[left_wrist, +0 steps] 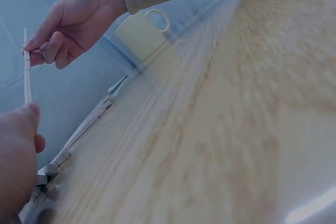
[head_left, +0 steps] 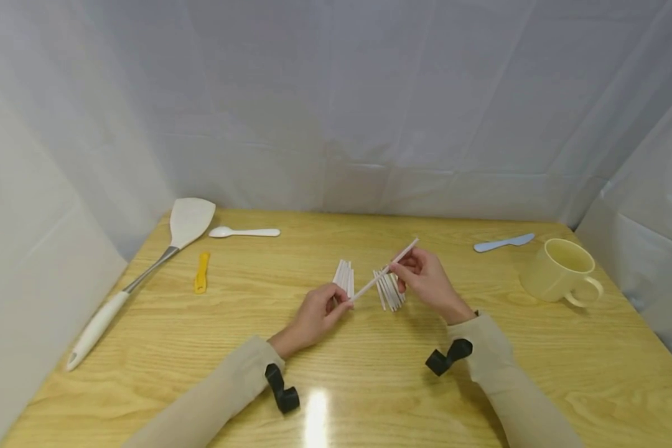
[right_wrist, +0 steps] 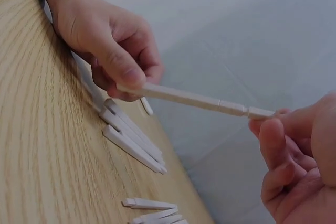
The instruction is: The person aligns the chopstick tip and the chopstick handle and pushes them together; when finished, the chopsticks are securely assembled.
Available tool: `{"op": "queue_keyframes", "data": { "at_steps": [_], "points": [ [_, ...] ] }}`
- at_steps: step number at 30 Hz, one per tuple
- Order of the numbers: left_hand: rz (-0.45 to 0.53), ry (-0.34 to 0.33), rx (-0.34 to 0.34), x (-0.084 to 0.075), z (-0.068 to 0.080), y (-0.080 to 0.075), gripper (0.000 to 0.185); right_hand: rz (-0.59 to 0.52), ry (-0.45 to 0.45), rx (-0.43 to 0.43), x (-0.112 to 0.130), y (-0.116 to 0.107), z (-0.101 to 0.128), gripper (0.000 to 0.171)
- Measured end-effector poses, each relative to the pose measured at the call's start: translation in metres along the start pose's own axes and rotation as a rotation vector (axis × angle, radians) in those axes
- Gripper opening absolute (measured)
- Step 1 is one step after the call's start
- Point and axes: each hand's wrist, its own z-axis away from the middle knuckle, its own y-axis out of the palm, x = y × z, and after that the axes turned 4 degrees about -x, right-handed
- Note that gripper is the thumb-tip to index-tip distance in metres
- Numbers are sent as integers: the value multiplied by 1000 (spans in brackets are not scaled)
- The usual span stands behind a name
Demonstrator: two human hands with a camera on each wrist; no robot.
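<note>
A pale, slim chopstick (head_left: 374, 283) is held slantwise above the table between both hands. My left hand (head_left: 315, 313) pinches its lower, nearer end between thumb and fingers. Near the farther end, my right hand (head_left: 430, 281) pinches it with thumb and fingertips. Ring grooves show on the chopstick (right_wrist: 194, 99) close to the right fingers in the right wrist view. Beneath lie two loose groups of similar chopsticks: a left group (head_left: 344, 274) just beyond the left hand and a right group (head_left: 388, 291) beside the right hand, each partly covered.
On the left lie a long white spatula (head_left: 193, 219), a white spoon (head_left: 249, 233) and a small yellow plastic piece (head_left: 201, 274). A light blue knife (head_left: 504, 242) and a yellow mug (head_left: 554, 274) occupy the right side. Pale sheeting (head_left: 347, 112) hangs behind the table.
</note>
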Motion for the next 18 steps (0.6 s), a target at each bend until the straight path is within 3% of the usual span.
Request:
{"op": "queue_keyframes", "data": {
  "at_steps": [6, 18],
  "points": [
    [16, 7, -4, 1, 1, 1, 9, -70, -49, 51, -7, -1, 0, 16],
    [22, 33, -17, 1, 1, 2, 9, -142, -56, 33, -17, 4, -2, 15]
  ]
}}
